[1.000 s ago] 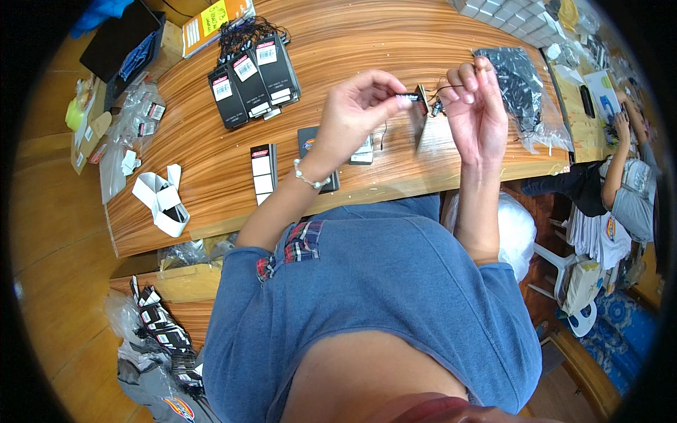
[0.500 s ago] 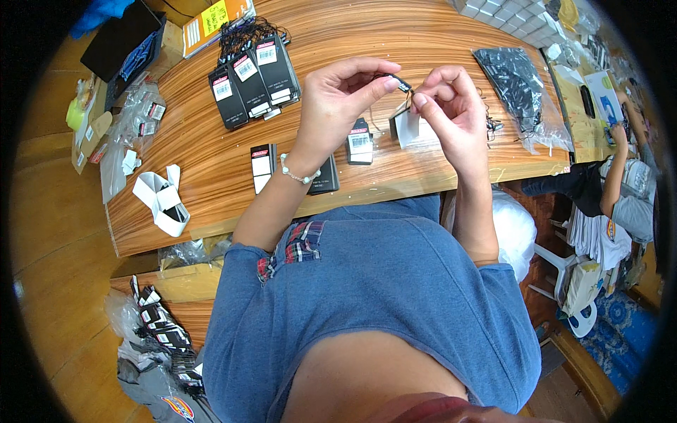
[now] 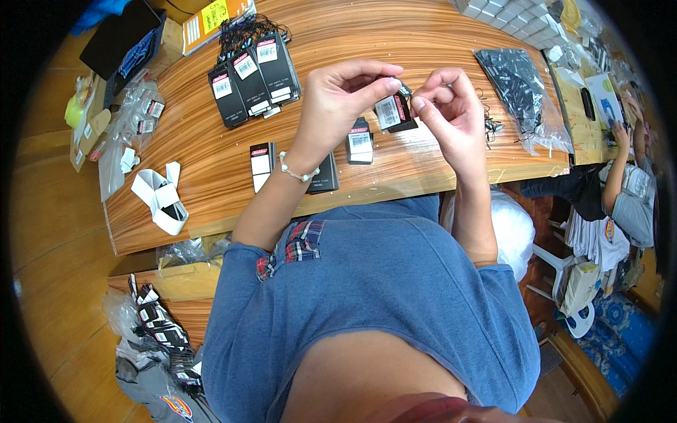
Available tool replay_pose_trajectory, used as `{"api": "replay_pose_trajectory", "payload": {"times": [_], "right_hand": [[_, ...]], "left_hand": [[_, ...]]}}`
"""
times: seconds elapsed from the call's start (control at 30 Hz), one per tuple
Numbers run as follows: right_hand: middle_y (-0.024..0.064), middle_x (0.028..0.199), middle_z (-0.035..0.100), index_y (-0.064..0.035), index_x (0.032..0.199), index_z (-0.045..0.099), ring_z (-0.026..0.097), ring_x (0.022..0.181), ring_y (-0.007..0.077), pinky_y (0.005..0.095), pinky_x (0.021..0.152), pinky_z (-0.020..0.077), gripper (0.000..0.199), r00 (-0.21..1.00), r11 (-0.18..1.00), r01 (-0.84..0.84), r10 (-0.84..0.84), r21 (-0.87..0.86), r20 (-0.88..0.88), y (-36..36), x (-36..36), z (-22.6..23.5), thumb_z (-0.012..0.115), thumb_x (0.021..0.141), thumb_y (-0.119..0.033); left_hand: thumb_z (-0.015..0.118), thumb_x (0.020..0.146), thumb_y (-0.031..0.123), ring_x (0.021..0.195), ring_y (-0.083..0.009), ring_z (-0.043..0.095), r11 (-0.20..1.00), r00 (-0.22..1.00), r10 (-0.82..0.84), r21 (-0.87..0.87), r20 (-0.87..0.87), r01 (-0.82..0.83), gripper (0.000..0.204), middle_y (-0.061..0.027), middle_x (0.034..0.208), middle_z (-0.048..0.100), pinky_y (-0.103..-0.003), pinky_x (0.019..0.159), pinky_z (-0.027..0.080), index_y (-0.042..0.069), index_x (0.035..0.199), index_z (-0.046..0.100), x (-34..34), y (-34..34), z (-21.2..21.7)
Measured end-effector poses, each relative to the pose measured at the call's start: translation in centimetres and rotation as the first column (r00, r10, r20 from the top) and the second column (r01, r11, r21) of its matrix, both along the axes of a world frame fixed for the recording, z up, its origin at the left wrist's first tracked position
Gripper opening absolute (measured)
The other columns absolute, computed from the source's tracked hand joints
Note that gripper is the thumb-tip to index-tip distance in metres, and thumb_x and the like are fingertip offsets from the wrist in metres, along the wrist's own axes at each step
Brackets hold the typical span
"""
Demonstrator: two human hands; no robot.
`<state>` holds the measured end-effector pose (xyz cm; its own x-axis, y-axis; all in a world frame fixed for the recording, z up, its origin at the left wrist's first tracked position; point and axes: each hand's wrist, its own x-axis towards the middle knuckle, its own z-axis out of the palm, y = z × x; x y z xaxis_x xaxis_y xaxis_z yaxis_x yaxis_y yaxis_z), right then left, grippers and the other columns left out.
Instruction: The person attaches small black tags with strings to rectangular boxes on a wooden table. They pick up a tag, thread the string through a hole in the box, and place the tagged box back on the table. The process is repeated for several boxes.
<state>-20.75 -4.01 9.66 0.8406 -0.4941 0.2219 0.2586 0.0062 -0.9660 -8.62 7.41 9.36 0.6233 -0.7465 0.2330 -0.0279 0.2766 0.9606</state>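
Observation:
Between my raised hands, over the table's near side, hangs a small black hang tag (image 3: 389, 113) with a white barcode label and a red strip. My left hand (image 3: 345, 95) pinches the black cord at the tag's top between thumb and forefinger. My right hand (image 3: 451, 113) is closed at the tag's right side, thumb against the fingers, on what looks like the thin cord; its tips partly hide it. Below lies a small stack of similar tags (image 3: 360, 144). More black tags (image 3: 262, 158) lie partly behind my left forearm.
Larger stacks of black tags (image 3: 247, 84) with tangled cords stand at the back left. A clear bag of black cords (image 3: 518, 88) lies on the right. At left is a loop of white strip (image 3: 159, 201). Another person's arm (image 3: 617, 169) shows at far right.
The hang tag has turned so its barcode label now faces me; before, its plain white side showed. My hands have stayed nearly in place.

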Motion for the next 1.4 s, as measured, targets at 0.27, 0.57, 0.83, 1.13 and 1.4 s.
{"api": "replay_pose_trajectory", "payload": {"times": [0.27, 0.57, 0.83, 1.13, 1.4], "right_hand": [[0.0024, 0.075, 0.054, -0.0014, 0.093, 0.045, 0.053, 0.071, 0.0073, 0.0207, 0.065, 0.0437, 0.016, 1.000, 1.000, 0.001, -0.001, -0.004, 0.026, 0.3, 0.3, -0.6, 0.054, 0.081, 0.003], [0.0042, 0.078, 0.054, -0.0018, 0.092, 0.043, 0.056, 0.074, 0.0082, 0.0195, 0.065, 0.0460, 0.017, 0.999, 1.000, -0.023, 0.023, -0.011, 0.039, 0.6, 0.5, -1.1, 0.056, 0.082, 0.003], [0.0047, 0.082, 0.056, -0.0001, 0.097, 0.049, 0.057, 0.078, 0.0102, 0.0216, 0.072, 0.0451, 0.021, 0.995, 0.996, 0.036, -0.028, -0.082, 0.095, 0.6, 0.8, -2.0, 0.061, 0.080, 0.000], [0.0028, 0.076, 0.057, 0.0002, 0.095, 0.056, 0.052, 0.072, 0.0080, 0.0206, 0.066, 0.0416, 0.019, 0.971, 0.973, -0.232, 0.233, 0.020, -0.052, -1.1, 1.4, -1.2, 0.054, 0.088, -0.017], [0.0052, 0.076, 0.054, -0.0025, 0.092, 0.053, 0.050, 0.071, 0.0108, 0.0220, 0.065, 0.0419, 0.018, 0.954, 0.767, -0.279, 0.152, 0.577, 0.259, -1.9, 3.2, -2.2, 0.045, 0.092, -0.019]], "left_hand": [[0.067, 0.077, 0.005, 0.076, -0.0095, 0.062, 0.997, 0.998, -0.025, 0.070, 0.059, 0.021, 0.016, -0.0069, 0.084, 0.067, -0.020, 0.069, 0.050, 0.001, 0.092, 0.067, 0.5, 0.1, 0.0], [0.067, 0.076, 0.004, 0.074, -0.0112, 0.062, 0.973, 0.981, -0.190, 0.130, -0.033, 0.192, 0.016, -0.0083, 0.082, 0.066, -0.022, 0.069, 0.051, 0.000, 0.092, 0.066, 2.0, 0.5, 0.5], [0.066, 0.076, 0.004, 0.072, -0.0110, 0.061, 0.956, 0.944, -0.262, 0.082, -0.200, 0.282, 0.016, -0.0081, 0.080, 0.066, -0.022, 0.069, 0.050, 0.000, 0.092, 0.065, 2.3, 0.4, -0.3], [0.068, 0.076, 0.010, 0.087, -0.0151, 0.059, 0.996, 0.961, -0.067, 0.082, 0.269, 0.047, 0.021, -0.0091, 0.092, 0.062, -0.027, 0.081, 0.046, 0.000, 0.094, 0.065, 2.5, -0.6, 0.8], [0.058, 0.083, 0.009, 0.098, -0.0172, 0.053, 0.994, 0.924, -0.102, 0.063, 0.369, 0.085, 0.043, -0.0097, 0.117, 0.047, -0.032, 0.088, 0.042, 0.005, 0.120, 0.038, -0.6, -0.5, -2.7]]}}
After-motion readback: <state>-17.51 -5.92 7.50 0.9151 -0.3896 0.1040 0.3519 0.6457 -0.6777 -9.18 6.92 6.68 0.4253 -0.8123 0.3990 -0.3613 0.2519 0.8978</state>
